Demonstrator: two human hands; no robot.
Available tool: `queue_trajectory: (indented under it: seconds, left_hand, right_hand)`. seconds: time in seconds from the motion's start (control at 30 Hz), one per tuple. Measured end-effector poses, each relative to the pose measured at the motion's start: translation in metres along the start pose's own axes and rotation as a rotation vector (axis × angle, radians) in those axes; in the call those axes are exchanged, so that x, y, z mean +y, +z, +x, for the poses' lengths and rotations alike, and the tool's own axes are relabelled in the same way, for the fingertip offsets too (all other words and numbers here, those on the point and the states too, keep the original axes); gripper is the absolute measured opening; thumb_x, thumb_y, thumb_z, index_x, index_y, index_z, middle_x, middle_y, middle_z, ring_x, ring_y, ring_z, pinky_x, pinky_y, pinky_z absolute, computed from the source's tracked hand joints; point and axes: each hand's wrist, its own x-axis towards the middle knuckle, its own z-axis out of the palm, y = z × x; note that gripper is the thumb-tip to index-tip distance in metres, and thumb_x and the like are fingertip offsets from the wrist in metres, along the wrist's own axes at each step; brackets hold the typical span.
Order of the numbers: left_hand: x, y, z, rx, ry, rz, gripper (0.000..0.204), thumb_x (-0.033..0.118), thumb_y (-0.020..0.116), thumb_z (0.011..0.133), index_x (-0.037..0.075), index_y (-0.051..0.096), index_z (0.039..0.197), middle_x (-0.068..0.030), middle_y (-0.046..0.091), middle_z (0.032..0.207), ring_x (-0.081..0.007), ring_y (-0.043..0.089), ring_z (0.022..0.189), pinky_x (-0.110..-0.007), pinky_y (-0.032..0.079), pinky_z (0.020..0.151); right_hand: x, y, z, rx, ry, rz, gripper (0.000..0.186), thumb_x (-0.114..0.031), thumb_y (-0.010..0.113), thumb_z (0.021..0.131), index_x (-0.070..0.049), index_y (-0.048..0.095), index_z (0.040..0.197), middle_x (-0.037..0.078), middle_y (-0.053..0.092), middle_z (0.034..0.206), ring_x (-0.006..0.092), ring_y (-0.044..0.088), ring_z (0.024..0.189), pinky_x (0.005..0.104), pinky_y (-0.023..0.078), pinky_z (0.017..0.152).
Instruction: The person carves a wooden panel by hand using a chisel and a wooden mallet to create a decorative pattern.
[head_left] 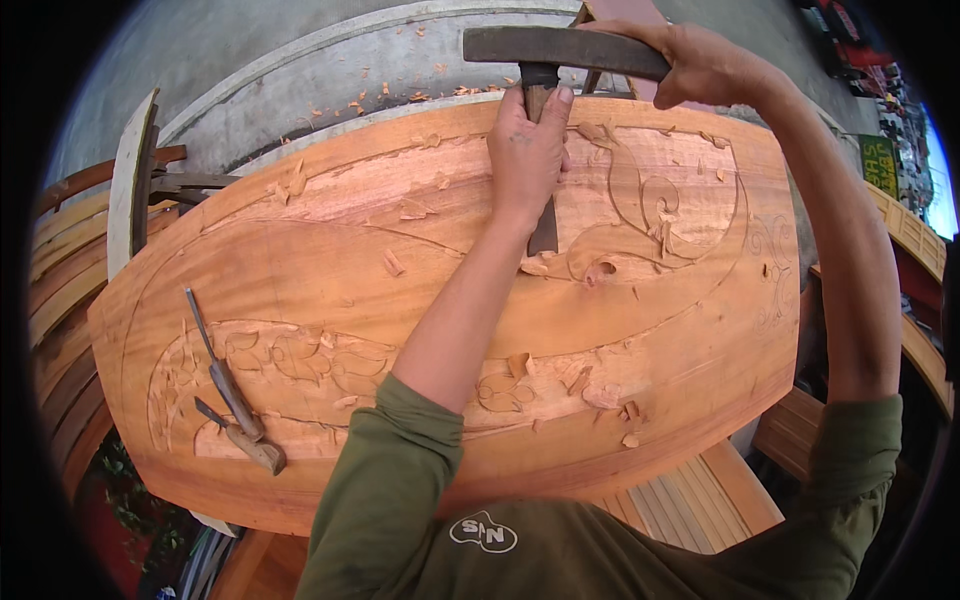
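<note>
My left hand (527, 160) is closed around the wooden handle of a chisel (543, 235), whose broad metal blade meets the carved wooden panel (320, 260) in its upper middle. Above it, my right hand (690, 65) grips the right end of a dark, heavy bar-like striking tool (505, 44), held horizontally over the chisel's top; whether they touch I cannot tell. Carved scrolls and leaves cover parts of the panel, with curled shavings (393, 263) scattered about. Two smaller chisels (240, 410) with wooden handles lie at the lower left of the panel.
Behind the panel is concrete pavement (250, 50) with shavings. A pale upright board (130, 180) stands at the left beside stacked wooden pieces (65, 280). A pink board (620, 15) is at the top. Slatted wood (680, 500) lies below right, and cluttered objects line the right edge.
</note>
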Motion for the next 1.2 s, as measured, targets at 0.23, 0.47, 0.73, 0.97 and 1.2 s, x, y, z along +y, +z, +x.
queue_trajectory:
  seconds: [0.23, 0.47, 0.73, 0.97, 1.2]
  left_hand:
    - [-0.004, 0.002, -0.003, -0.01, 0.001, -0.032, 0.039, 0.043, 0.073, 0.109, 0.008, 0.058, 0.105, 0.0007, 0.059, 0.073, -0.006, 0.056, 0.05, -0.023, 0.041, 0.042]
    - [-0.003, 0.004, -0.004, 0.01, 0.018, -0.027, 0.038, 0.043, 0.074, 0.108, 0.009, 0.059, 0.104, 0.0009, 0.06, 0.071, -0.006, 0.057, 0.05, -0.023, 0.041, 0.042]
    - [0.001, 0.015, -0.013, -0.051, -0.009, -0.032, 0.038, 0.044, 0.073, 0.108, 0.008, 0.06, 0.105, 0.0008, 0.059, 0.071, -0.0067, 0.056, 0.048, -0.024, 0.042, 0.041]
    - [0.002, 0.016, -0.016, -0.043, -0.048, 0.004, 0.039, 0.045, 0.073, 0.108, 0.008, 0.061, 0.105, 0.0008, 0.059, 0.072, -0.0064, 0.056, 0.049, -0.024, 0.042, 0.042]
    - [0.001, 0.011, -0.017, -0.021, -0.016, 0.013, 0.04, 0.044, 0.074, 0.108, 0.006, 0.061, 0.103, 0.0004, 0.059, 0.072, -0.0069, 0.056, 0.049, -0.024, 0.042, 0.042]
  right_hand:
    - [-0.002, 0.0, 0.004, 0.642, 0.152, 0.592, 0.099, -0.013, 0.086, 0.08, -0.011, 0.04, 0.168, 0.02, 0.073, 0.104, 0.028, 0.072, 0.082, 0.0438, 0.06, 0.069]
    - [0.017, -0.022, 0.001, 0.092, 0.104, 0.135, 0.098, -0.01, 0.084, 0.081, -0.01, 0.039, 0.168, 0.018, 0.072, 0.096, 0.0218, 0.068, 0.069, 0.0397, 0.056, 0.057]
    - [0.05, 0.011, 0.0, 0.174, -0.155, 0.174, 0.099, -0.002, 0.081, 0.075, -0.027, 0.05, 0.166, 0.015, 0.075, 0.118, 0.0264, 0.07, 0.109, 0.0386, 0.054, 0.101]
    - [0.013, 0.011, -0.005, 0.859, 0.086, 0.651, 0.096, -0.007, 0.077, 0.083, -0.005, 0.033, 0.169, 0.014, 0.065, 0.08, 0.022, 0.063, 0.055, 0.0394, 0.049, 0.046]
    - [0.052, 0.001, -0.004, 0.304, 0.07, 0.107, 0.097, -0.013, 0.087, 0.081, -0.01, 0.04, 0.166, 0.015, 0.071, 0.096, 0.0274, 0.072, 0.082, 0.0402, 0.058, 0.072]
